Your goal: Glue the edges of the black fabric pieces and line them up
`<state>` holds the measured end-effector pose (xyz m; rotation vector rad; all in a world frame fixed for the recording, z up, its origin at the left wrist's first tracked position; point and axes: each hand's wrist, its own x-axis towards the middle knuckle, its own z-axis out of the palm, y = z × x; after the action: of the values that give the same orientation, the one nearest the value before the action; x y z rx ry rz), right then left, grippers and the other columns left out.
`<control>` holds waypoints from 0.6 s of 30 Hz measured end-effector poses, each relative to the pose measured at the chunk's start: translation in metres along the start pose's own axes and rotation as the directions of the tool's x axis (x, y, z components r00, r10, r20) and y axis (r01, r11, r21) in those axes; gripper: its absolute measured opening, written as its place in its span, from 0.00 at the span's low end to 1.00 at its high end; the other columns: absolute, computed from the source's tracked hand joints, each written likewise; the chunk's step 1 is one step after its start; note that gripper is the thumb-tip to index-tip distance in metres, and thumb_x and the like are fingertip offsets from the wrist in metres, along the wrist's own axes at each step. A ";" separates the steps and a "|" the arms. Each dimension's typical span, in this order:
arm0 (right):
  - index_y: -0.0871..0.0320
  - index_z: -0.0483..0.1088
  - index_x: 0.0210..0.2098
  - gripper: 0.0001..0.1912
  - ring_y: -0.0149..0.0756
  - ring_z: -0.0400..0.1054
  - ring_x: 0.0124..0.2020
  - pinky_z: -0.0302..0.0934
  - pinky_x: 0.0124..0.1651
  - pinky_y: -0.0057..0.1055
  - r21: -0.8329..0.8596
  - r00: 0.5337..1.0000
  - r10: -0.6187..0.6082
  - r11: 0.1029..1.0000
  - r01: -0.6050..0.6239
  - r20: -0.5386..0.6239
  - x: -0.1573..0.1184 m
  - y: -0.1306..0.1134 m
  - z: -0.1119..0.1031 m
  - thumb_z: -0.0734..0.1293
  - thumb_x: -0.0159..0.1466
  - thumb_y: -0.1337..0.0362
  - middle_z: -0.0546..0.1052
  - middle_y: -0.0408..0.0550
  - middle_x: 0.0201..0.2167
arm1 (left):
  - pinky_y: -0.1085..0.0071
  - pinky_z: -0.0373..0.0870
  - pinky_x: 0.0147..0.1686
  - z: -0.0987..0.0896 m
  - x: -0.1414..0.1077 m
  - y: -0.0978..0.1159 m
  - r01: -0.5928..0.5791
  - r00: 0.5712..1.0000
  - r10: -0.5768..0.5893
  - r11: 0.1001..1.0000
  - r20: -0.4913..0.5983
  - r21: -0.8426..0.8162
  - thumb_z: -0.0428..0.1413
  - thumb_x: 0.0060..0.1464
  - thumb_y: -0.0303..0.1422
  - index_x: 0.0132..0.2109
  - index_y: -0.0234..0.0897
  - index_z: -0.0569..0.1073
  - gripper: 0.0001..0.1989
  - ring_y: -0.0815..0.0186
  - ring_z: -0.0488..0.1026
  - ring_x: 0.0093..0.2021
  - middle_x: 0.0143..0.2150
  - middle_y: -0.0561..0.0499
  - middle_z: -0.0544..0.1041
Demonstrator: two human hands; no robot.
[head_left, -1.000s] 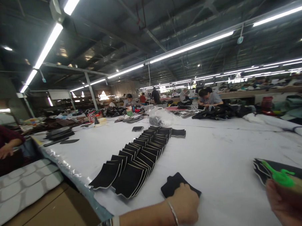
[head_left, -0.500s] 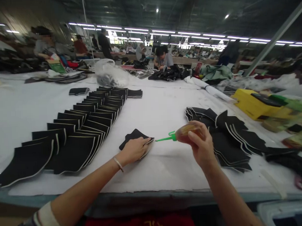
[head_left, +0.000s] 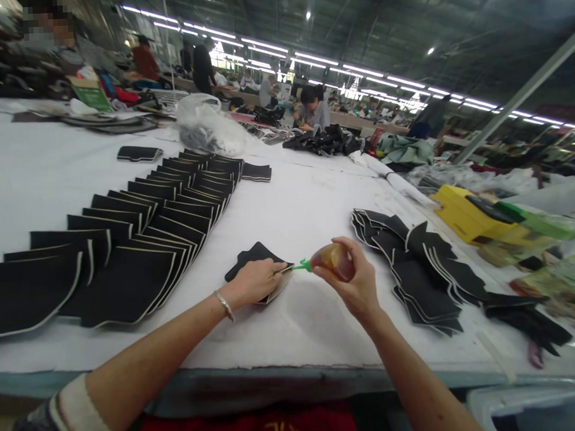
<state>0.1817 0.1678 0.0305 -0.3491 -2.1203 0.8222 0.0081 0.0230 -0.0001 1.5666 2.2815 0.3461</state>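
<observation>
My left hand (head_left: 256,280) is closed on a small black panel (head_left: 251,253) with a pale edge, at the middle of the table. Its fingers pinch the panel near the right corner, and part of the panel is hidden under the hand. In my right hand (head_left: 360,285) is a squeeze bottle (head_left: 334,262) of amber liquid, tilted on its side. Its green nozzle points left, and the tip meets or nearly meets the panel's right edge by my left fingertips.
Overlapping black panels (head_left: 128,273) fan out in rows at the left. A loose pile of black panels (head_left: 421,286) lies at the right on the white table (head_left: 302,342). Beyond are a yellow box (head_left: 463,214), a clear plastic bag (head_left: 202,124) and a person (head_left: 314,109) across the table.
My right hand has brought the bottle left, and the nozzle now reaches the panel's edge. The left hand keeps its hold on the panel. The view has shifted slightly.
</observation>
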 end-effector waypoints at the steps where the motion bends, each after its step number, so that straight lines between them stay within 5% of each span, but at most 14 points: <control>1: 0.51 0.66 0.51 0.27 0.44 0.70 0.46 0.65 0.51 0.41 -0.019 1.000 -0.020 1.000 0.020 0.003 0.000 0.000 0.001 0.76 0.55 0.55 0.73 0.48 0.46 | 0.67 0.68 0.45 0.000 0.000 0.000 -0.001 1.000 0.001 1.000 0.000 0.002 0.40 0.65 0.37 0.62 0.47 0.69 0.23 0.57 0.75 0.47 0.51 0.47 0.77; 18: 0.52 0.66 0.49 0.25 0.42 0.70 0.41 0.66 0.48 0.41 -0.039 1.000 0.031 0.999 -0.031 0.002 -0.003 0.001 0.001 0.75 0.56 0.54 0.73 0.47 0.44 | 0.62 0.69 0.44 -0.003 -0.009 0.010 0.025 0.999 -0.027 0.999 0.031 0.047 0.38 0.66 0.39 0.64 0.45 0.65 0.24 0.56 0.76 0.43 0.51 0.45 0.73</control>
<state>0.1830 0.1666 0.0271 -0.4028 -2.1405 0.8005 0.0182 0.0183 0.0083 1.5521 2.2996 0.2619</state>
